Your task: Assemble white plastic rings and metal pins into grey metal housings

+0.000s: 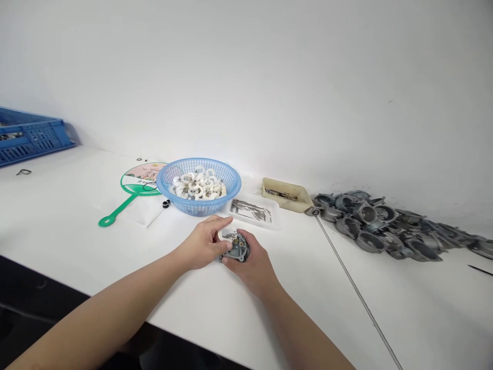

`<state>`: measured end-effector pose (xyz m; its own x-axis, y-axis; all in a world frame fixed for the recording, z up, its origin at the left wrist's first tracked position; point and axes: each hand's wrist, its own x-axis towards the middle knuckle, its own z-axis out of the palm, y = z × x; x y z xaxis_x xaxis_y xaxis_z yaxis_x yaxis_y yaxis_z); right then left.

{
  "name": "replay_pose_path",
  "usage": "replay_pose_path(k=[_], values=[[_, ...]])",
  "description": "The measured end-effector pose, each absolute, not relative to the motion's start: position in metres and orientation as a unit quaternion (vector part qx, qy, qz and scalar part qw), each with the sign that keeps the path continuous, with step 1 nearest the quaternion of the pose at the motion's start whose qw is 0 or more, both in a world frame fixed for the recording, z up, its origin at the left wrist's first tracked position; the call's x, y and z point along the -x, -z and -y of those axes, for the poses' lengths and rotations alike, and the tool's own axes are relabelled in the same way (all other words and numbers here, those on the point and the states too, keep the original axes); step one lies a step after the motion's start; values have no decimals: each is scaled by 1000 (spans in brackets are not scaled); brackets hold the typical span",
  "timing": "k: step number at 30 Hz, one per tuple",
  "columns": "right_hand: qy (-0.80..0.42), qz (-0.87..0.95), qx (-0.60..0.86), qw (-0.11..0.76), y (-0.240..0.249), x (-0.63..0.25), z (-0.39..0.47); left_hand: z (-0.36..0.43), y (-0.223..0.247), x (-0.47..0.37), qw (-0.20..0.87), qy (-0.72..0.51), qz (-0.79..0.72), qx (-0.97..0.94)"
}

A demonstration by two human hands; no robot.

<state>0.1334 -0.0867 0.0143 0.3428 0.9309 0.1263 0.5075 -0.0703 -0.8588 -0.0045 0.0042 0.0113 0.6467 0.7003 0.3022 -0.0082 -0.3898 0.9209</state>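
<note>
My left hand pinches a white piece | my right hand curls round a metal housing | blue basket, tray beyond; castings rightward

Both hands hold a metal part (grey) near the blue basket.

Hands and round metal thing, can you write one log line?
left hand: pinching white piece | right hand: holding round metal part | blue basket: white rings inside
</note>
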Motion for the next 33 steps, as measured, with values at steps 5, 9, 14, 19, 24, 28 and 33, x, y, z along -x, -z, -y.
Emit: replay_pose_path(k=[5,9,14,19,24,28,33], values=[[-237,522,693,437,-15,-133,88,-5,-12,7,511,-331,-228,-760],[-241,526,688,438,-12,-133,87,0,-16,7,482,-342,-239,-771],[-245,544,668,444,-8,-136,86,3,-18,8,454,-368,-255,-770],[-269,545,660,441,-9,-132,84,6,-20,7,453,-361,-223,-784],[-265,547,658,444,-15,-125,83,11,-23,1,454,-351,-230,-786],[-268,544,663,438,-18,-124,83,13,-23,-1,466,-350,-240,-776],[-281,554,645,444,-14,-127,82,10,-21,2,476,-352,-223,-774]])
